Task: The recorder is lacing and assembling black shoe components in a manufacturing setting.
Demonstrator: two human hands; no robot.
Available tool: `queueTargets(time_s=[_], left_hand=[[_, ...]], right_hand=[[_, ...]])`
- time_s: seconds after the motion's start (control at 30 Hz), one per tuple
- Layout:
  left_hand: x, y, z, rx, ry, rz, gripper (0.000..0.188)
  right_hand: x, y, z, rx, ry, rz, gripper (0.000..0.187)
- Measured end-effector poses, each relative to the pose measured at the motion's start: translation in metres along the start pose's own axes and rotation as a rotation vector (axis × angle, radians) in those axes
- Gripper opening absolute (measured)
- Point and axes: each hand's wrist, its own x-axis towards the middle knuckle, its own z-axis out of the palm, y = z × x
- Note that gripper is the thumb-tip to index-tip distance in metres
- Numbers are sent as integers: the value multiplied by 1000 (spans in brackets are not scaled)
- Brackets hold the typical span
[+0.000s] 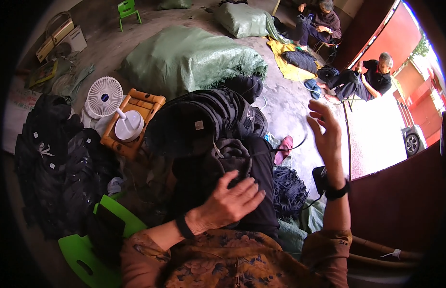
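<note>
Left hand [235,198] lies spread on dark fabric [234,164], right hand [325,128] raised, loosely uncurled, a thin strap [266,152] arcing rightward.

Daylight pours in from the right, where the ground outside [374,139] is overexposed to nearly pure white, spilling pale glare across the concrete floor [292,113]. The left side is dimmer; folds in the black bundles [62,165] merge, and the dark cloth [234,162] at the left hand [232,199] loses detail. Fisheye distortion bends straight edges toward a black rim, with bluish fringing at upper right.
</note>
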Motion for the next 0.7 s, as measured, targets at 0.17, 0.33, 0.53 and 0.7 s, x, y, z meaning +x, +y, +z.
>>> queueTargets(time_s=[0.17,0.33,0.53,0.7], left_hand=[[-6,-57,-16,-203,18,-444,39],[-35,-91,-3,-502,-154,-415,39],[-46,-83,1,-444,8,-434,33],[-48,-87,4,-458,-28,-423,39]], right_hand=[[-54,-11,55,59,-212,-3,17],[-90,-37,118,63,-429,-366,11],[-86,-43,125,152,-581,-359,12],[-88,-42,127,114,-608,-304,12]])
